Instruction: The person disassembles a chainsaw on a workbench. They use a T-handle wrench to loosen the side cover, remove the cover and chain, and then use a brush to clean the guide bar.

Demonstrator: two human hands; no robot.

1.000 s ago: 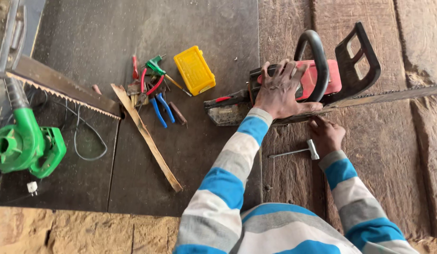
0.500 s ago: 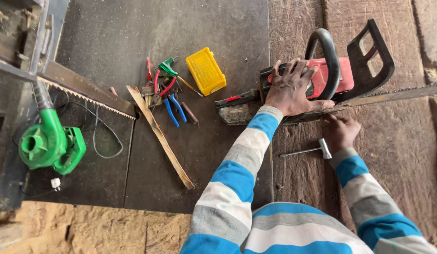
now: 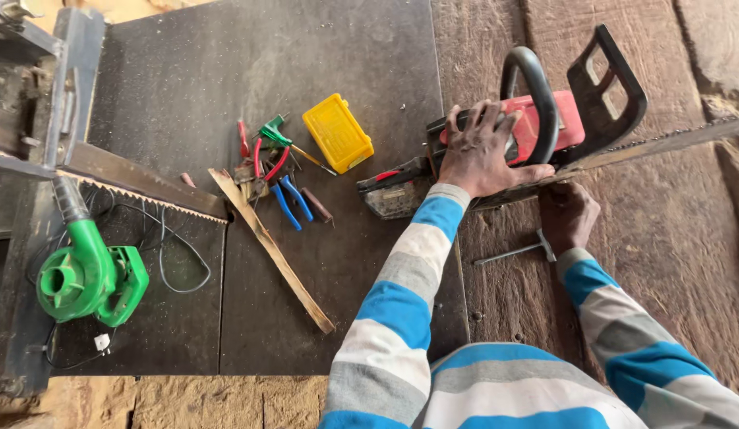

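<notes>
A red and black chainsaw (image 3: 544, 127) lies on its side on the wooden planks, its long bar (image 3: 671, 141) running off to the right. My left hand (image 3: 485, 152) presses down on the red body beside the black loop handle, fingers spread and thumb hooked over the edge. Just below the saw where the bar starts, my right hand (image 3: 568, 214) has its fingertips tucked out of sight against the saw's underside. A metal T-shaped wrench (image 3: 516, 253) lies on the planks next to my right hand.
On the dark board (image 3: 290, 63) to the left lie a yellow plastic box (image 3: 338, 133), red and blue handled pliers (image 3: 278, 179), a green tool, a wooden strip (image 3: 272, 250), a toothed saw blade (image 3: 139, 195) and a green electric blower (image 3: 87, 274) with its cable. A metal machine frame (image 3: 36, 87) stands far left.
Both hands stay where they were on and under the chainsaw. Only the view has shifted, so everything sits further right in the picture.
</notes>
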